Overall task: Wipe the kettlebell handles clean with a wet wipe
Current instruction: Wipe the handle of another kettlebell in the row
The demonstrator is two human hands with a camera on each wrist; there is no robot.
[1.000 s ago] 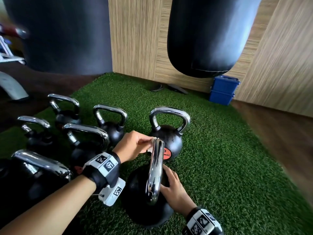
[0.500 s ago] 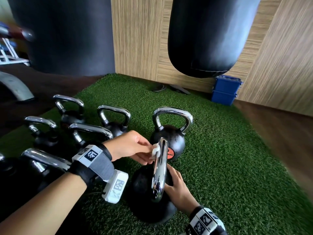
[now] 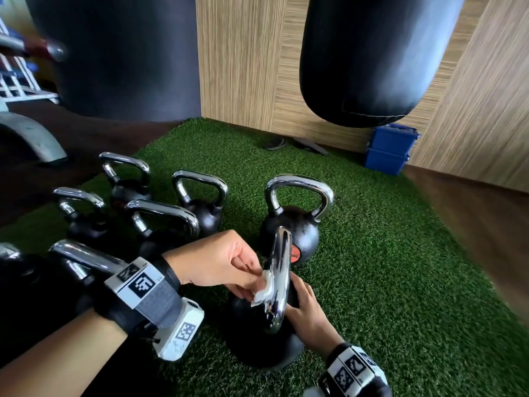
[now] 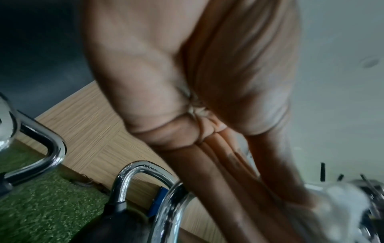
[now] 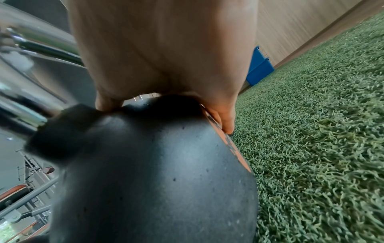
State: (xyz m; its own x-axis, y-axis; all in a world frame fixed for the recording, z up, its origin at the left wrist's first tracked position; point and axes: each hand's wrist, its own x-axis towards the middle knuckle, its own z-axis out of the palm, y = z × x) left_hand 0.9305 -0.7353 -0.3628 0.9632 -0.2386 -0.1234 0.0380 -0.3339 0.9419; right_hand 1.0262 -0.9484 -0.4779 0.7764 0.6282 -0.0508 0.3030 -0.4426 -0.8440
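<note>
A black kettlebell (image 3: 263,348) stands nearest me on the green turf, its chrome handle (image 3: 280,279) seen edge-on. My left hand (image 3: 220,262) pinches a crumpled white wet wipe (image 3: 264,289) and presses it against the handle's left side, about halfway down. In the left wrist view the wipe (image 4: 344,202) is a white blur at the fingertips. My right hand (image 3: 306,310) lies spread on the right side of the black ball; the right wrist view shows its fingers (image 5: 226,121) resting on the ball (image 5: 149,180) by an orange label.
Several more chrome-handled kettlebells stand to the left and behind, the closest one (image 3: 292,222) right beyond the handle. Two black punching bags (image 3: 372,58) hang above. Blue bins (image 3: 389,150) sit by the wood wall. Green turf (image 3: 400,267) extends to the right.
My left hand has slid the wipe from the top of the handle down its left side. The right hand stays on the ball.
</note>
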